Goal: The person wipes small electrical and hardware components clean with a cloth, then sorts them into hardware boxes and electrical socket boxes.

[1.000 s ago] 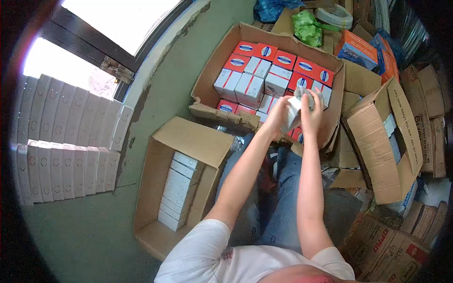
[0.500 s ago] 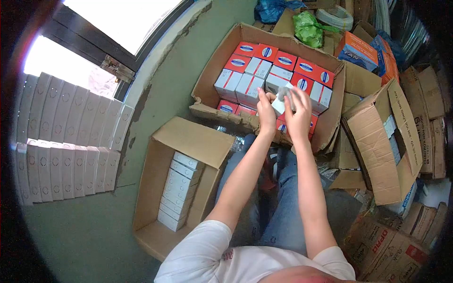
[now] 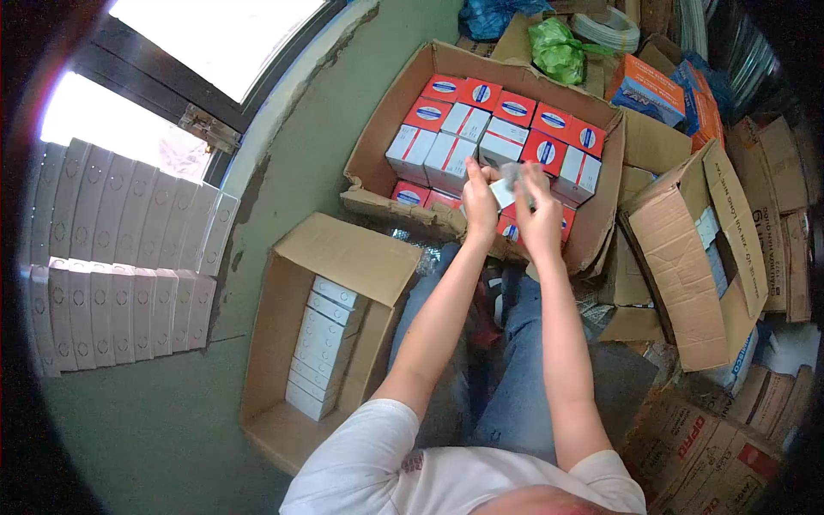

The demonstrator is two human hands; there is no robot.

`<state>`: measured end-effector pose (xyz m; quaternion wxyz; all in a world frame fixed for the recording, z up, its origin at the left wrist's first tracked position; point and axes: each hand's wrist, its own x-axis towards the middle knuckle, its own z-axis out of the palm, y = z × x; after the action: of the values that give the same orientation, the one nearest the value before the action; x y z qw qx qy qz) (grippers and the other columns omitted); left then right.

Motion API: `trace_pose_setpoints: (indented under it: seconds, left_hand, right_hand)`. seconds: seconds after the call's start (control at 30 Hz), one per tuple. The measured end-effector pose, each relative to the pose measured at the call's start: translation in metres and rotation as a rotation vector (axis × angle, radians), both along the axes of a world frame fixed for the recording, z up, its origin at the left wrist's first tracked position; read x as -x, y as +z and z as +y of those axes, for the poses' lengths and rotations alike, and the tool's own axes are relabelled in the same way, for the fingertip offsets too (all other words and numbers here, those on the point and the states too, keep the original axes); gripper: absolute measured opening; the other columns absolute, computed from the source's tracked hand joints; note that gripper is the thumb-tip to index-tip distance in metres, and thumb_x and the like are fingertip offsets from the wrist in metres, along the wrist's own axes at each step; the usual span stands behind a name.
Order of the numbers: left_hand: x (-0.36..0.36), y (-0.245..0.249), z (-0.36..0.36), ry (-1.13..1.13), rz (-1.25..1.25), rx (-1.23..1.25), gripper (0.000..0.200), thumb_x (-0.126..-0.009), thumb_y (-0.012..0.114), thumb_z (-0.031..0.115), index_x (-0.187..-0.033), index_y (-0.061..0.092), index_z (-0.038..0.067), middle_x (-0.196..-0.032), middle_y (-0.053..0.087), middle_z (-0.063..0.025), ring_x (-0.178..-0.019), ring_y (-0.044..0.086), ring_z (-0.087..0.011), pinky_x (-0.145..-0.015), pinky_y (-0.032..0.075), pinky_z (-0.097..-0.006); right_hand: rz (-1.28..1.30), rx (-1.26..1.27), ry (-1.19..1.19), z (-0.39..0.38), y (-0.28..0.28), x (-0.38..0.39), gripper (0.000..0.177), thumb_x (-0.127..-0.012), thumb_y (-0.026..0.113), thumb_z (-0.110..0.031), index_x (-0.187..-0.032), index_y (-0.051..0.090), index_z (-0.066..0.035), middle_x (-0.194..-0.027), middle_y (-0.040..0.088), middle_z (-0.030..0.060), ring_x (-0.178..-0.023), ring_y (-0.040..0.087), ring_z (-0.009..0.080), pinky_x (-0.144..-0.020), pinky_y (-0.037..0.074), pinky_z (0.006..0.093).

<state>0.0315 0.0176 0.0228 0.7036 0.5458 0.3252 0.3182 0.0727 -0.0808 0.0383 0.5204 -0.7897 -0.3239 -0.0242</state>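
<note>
Both hands are close together above the front of an open carton [image 3: 403, 206] of red and white boxes [image 3: 445, 163]. My left hand [image 3: 481, 202] is closed around a small white piece [image 3: 501, 194], its thumb pointing up. My right hand [image 3: 539, 219] has its fingers bent around a small grey object [image 3: 512, 174] at the top of the white piece. That grey object is blurred, so I cannot make out its kind. The hands cover some of the lower red boxes.
A second carton [image 3: 266, 343] with a stack of white boxes [image 3: 324, 343] stands at my left. Rows of slim white boxes [image 3: 112, 206] line the windowsill. To the right are an open carton [image 3: 687, 283], a printed fan box [image 3: 650, 93] and flattened cardboard. A green bag [image 3: 556, 51] lies behind.
Both hands have stayed over the carton, still on the small white piece. The right fingers and the grey object have shifted slightly. The whole view has moved a little.
</note>
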Motion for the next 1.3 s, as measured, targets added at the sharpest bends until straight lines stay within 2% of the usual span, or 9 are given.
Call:
trace_pose_setpoints:
  seconds: [0.17, 0.37, 0.67, 0.77, 0.83, 0.97, 1.1, 1.2, 1.3]
  left_hand:
    - [-0.012, 0.003, -0.005, 0.207, -0.080, 0.191, 0.078, -0.098, 0.014, 0.059, -0.055, 0.050, 0.006, -0.051, 0.043, 0.0018, -0.050, 0.039, -0.0113, -0.051, 0.033, -0.0283]
    - [0.009, 0.011, -0.001, -0.062, -0.045, 0.112, 0.075, -0.094, 0.015, 0.065, -0.058, 0.050, 0.009, -0.055, 0.048, 0.0008, -0.055, 0.043, -0.0094, -0.055, 0.034, -0.0232]
    - [-0.008, 0.002, -0.008, 0.147, -0.129, 0.436, 0.073, -0.097, 0.018, 0.060, -0.061, 0.051, 0.006, -0.066, 0.054, -0.0022, -0.066, 0.046, -0.0112, -0.062, 0.035, -0.0273]
    - [0.004, -0.001, -0.002, 0.050, -0.027, 0.084, 0.074, -0.097, 0.018, 0.061, -0.060, 0.050, 0.006, -0.063, 0.054, -0.0027, -0.062, 0.045, -0.0113, -0.059, 0.035, -0.0271]
    - [0.006, 0.006, -0.005, -0.019, -0.056, 0.143, 0.076, -0.096, 0.018, 0.062, -0.059, 0.052, 0.005, -0.054, 0.050, -0.0020, -0.051, 0.042, -0.0103, -0.052, 0.033, -0.0265]
    - [0.006, 0.011, -0.013, -0.030, -0.052, 0.148, 0.076, -0.096, 0.021, 0.062, -0.059, 0.054, 0.004, -0.049, 0.045, 0.0001, -0.046, 0.041, -0.0091, -0.046, 0.032, -0.0260]
    - [0.005, 0.019, -0.014, -0.143, 0.070, 0.130, 0.070, -0.095, 0.032, 0.061, -0.061, 0.056, 0.006, -0.052, 0.049, -0.0002, -0.047, 0.044, -0.0083, -0.044, 0.032, -0.0247]
    - [0.007, 0.016, -0.014, -0.410, 0.046, 0.069, 0.043, -0.093, 0.051, 0.043, -0.093, 0.061, 0.001, -0.081, 0.060, -0.0041, -0.074, 0.054, -0.0096, -0.065, 0.041, -0.0250]
    - [0.010, 0.015, -0.010, -0.665, 0.007, 0.077, 0.042, -0.092, 0.060, 0.027, -0.126, 0.054, 0.001, -0.103, 0.063, -0.0067, -0.094, 0.057, -0.0110, -0.080, 0.045, -0.0256]
  right_hand:
    - [-0.015, 0.008, 0.131, 0.009, 0.008, 0.021, 0.034, -0.091, 0.056, -0.014, -0.123, 0.058, -0.004, -0.133, 0.052, 0.0151, -0.131, 0.040, 0.0322, -0.104, 0.037, 0.0419]
    - [0.013, -0.119, -0.143, 0.004, -0.001, -0.009, 0.038, -0.095, 0.051, -0.017, -0.127, 0.053, 0.003, -0.136, 0.047, 0.0227, -0.132, 0.039, 0.0357, -0.105, 0.035, 0.0417]
    - [0.001, 0.052, 0.111, 0.010, 0.003, 0.028, 0.036, -0.095, 0.050, -0.016, -0.128, 0.053, -0.003, -0.141, 0.042, 0.0181, -0.136, 0.032, 0.0344, -0.108, 0.033, 0.0429]
    - [-0.090, -0.013, -0.024, 0.013, -0.002, 0.012, 0.037, -0.096, 0.048, -0.017, -0.129, 0.051, -0.001, -0.140, 0.041, 0.0232, -0.134, 0.033, 0.0364, -0.107, 0.034, 0.0430]
    - [-0.083, -0.019, -0.167, 0.008, -0.001, -0.001, 0.038, -0.097, 0.046, -0.019, -0.129, 0.050, 0.002, -0.140, 0.040, 0.0249, -0.134, 0.035, 0.0364, -0.106, 0.034, 0.0416]
    - [0.438, -0.325, -0.216, -0.001, -0.003, -0.012, 0.035, -0.098, 0.046, -0.022, -0.122, 0.055, 0.003, -0.112, 0.064, 0.0131, -0.104, 0.060, 0.0221, -0.090, 0.044, 0.0335]
    - [0.440, -0.344, -0.293, -0.001, 0.007, -0.010, 0.032, -0.099, 0.046, -0.022, -0.117, 0.056, 0.003, -0.105, 0.064, 0.0101, -0.095, 0.060, 0.0160, -0.084, 0.046, 0.0301]
    - [0.462, -0.448, -0.274, -0.003, 0.001, -0.018, 0.031, -0.099, 0.045, -0.020, -0.115, 0.057, 0.003, -0.106, 0.064, 0.0102, -0.095, 0.060, 0.0165, -0.084, 0.046, 0.0296]
    - [0.522, -0.451, -0.278, -0.005, 0.003, -0.018, 0.029, -0.099, 0.044, -0.019, -0.114, 0.057, 0.004, -0.107, 0.064, 0.0097, -0.094, 0.060, 0.0165, -0.083, 0.047, 0.0296]
